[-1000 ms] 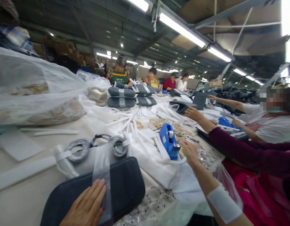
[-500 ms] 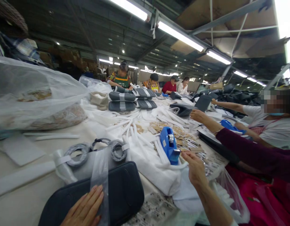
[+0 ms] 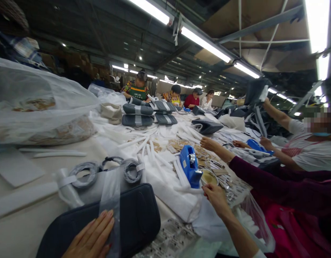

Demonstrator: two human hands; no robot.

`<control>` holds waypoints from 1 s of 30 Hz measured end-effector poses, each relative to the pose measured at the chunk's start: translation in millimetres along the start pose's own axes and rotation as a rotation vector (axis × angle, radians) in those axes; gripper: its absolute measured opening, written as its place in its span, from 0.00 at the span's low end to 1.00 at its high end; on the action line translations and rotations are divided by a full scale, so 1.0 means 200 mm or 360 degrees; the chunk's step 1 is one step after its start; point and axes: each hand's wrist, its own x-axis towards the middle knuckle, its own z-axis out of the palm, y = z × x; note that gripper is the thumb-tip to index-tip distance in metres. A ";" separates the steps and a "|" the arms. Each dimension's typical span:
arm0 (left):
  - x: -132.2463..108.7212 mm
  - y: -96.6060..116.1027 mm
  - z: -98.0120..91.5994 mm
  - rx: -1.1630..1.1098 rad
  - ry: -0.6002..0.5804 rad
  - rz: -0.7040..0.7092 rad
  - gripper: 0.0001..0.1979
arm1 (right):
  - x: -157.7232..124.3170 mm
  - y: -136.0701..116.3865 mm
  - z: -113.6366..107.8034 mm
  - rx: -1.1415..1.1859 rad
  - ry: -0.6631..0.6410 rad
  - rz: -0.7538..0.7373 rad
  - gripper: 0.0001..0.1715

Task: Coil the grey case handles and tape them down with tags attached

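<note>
My left hand [image 3: 91, 234] lies flat, fingers stretched, on a dark blue padded case [image 3: 138, 218]. Its fingertips touch a translucent plastic strip [image 3: 111, 195] wrapped across the case. Two coiled grey straps [image 3: 86, 175] with white bands lie just behind. My right hand [image 3: 216, 199] is beside the front end of a blue tape dispenser [image 3: 190, 166], thumb and fingertips pinched together. Whatever is between those fingertips is too small to make out. A yellowish roll [image 3: 209, 177], probably tape, lies behind that hand.
White foam strips [image 3: 151, 157] and cardboard scraps [image 3: 178, 147] cover the table's middle. A large plastic bag [image 3: 42, 104] stands at left, with stacked grey cases [image 3: 138, 120] farther back. A co-worker's purple sleeve [image 3: 251, 177] reaches in from the right; other people work around the table.
My right hand has come slightly down and left, off the dispenser's front edge. My left hand stays on the case. At right, a co-worker has raised a dark item; the purple-sleeved arm has moved left.
</note>
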 end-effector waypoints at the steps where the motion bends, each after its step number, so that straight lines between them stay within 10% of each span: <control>1: 0.00 0.00 -0.01 0.0006 -0.0011 0.0026 0.28 | -0.02 -0.01 -0.02 -0.0083 0.0005 -0.0057 0.16; 5: 0.05 -0.02 -0.07 0.0065 -0.0029 0.0166 0.23 | -0.12 -0.06 -0.10 -0.0359 -0.0043 -0.0355 0.15; 10: 0.12 0.02 -0.19 0.0075 -0.0124 0.0060 0.21 | -0.29 -0.27 -0.12 -0.1069 -0.0393 -0.1284 0.15; 19: 0.15 0.09 -0.23 -0.0178 -0.0412 -0.0283 0.19 | -0.54 -1.01 0.24 -0.1189 -0.2148 -0.1523 0.09; 30: 0.16 0.09 -0.22 -0.0164 -0.0395 -0.0267 0.18 | -0.36 -1.14 0.93 -0.1763 -0.1767 -0.2297 0.11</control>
